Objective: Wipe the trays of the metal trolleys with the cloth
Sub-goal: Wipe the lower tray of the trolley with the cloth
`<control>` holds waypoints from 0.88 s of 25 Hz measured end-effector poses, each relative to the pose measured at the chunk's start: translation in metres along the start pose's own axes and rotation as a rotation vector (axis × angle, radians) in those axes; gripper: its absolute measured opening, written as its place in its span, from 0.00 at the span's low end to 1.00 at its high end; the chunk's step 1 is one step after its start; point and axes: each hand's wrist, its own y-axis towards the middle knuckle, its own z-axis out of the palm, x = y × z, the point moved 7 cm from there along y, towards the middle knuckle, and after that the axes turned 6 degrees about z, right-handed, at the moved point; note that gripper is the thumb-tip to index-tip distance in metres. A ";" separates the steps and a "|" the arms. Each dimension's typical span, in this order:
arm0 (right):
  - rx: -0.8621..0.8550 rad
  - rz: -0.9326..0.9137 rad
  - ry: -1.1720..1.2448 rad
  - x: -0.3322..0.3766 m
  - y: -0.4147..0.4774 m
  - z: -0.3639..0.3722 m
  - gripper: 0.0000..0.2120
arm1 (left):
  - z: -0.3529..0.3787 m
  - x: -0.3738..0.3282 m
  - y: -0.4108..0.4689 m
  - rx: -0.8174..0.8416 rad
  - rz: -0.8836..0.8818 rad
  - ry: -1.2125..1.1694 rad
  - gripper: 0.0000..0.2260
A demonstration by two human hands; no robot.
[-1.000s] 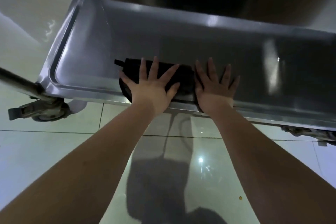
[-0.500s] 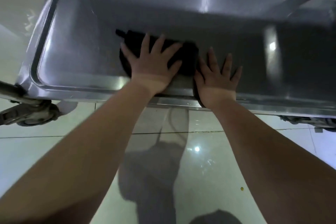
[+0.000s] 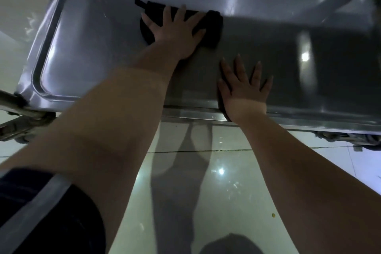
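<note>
Glossy floor tiles point(image 3: 226, 181) lie under 1 steel trolley tray point(image 3: 86, 51), its right end cut off. 1 blurred caster point(image 3: 22, 128) sits at left. 1 black cloth point(image 3: 214, 27) lies by the tray's far wall, mostly hidden under the left hand point(image 3: 175, 33), which presses it with fingers spread flat. The right hand point(image 3: 243, 88), fingers straight and splayed, rests on bare steel at the near rim, apart from the cloth. 1 half-hidden right caster point(image 3: 340, 138) shows.

tray point(image 3: 92, 47): metal, smooth, satin sheen with soft glare streaks | cloth point(image 3: 214, 27): fabric, matt (weave too dark to tell) | floor point(image 3: 237, 181): tiles, glossy, mirror-like | trolley tube point(image 3: 8, 99): bare shiny metal | sleeve point(image 3: 51, 212): fabric, matt, one band with faint sheen
</note>
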 end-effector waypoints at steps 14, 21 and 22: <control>0.049 0.002 -0.084 0.006 -0.002 -0.001 0.25 | 0.015 0.058 -0.160 -0.070 -0.122 0.053 0.23; 0.100 0.000 -0.065 0.003 -0.003 -0.003 0.25 | 0.010 0.082 -0.167 -0.112 -0.008 0.071 0.24; 0.113 0.005 -0.074 0.001 -0.003 -0.003 0.25 | 0.004 0.117 -0.173 -0.127 -0.097 0.047 0.24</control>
